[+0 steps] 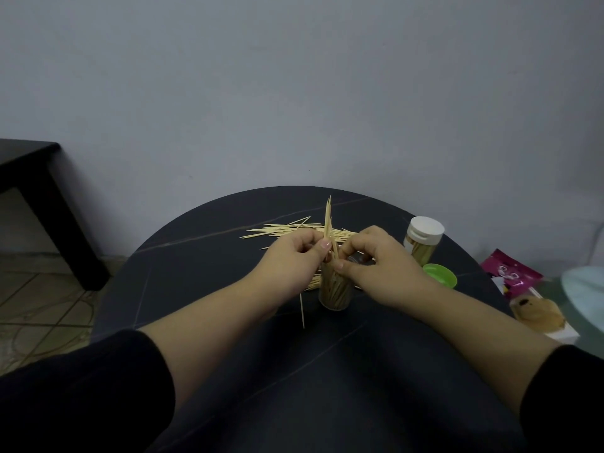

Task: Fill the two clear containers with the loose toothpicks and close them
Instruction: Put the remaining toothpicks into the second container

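Toothpicks stand upright as a bundle [328,223] directly above the open jar [336,291], their lower ends at its mouth. My left hand [294,256] pinches the bundle between thumb and forefinger from the jar's left. My right hand [376,259] has its curled fingers closed on the same bundle from the jar's right. The jar stands on the table [196,289], packed with sticks. Behind the jar lies the loose pile [287,231]. One stick [302,308] lies just left of the jar. Right of the jar sits the green lid [439,275], and beyond it the capped jar [421,240], white-topped.
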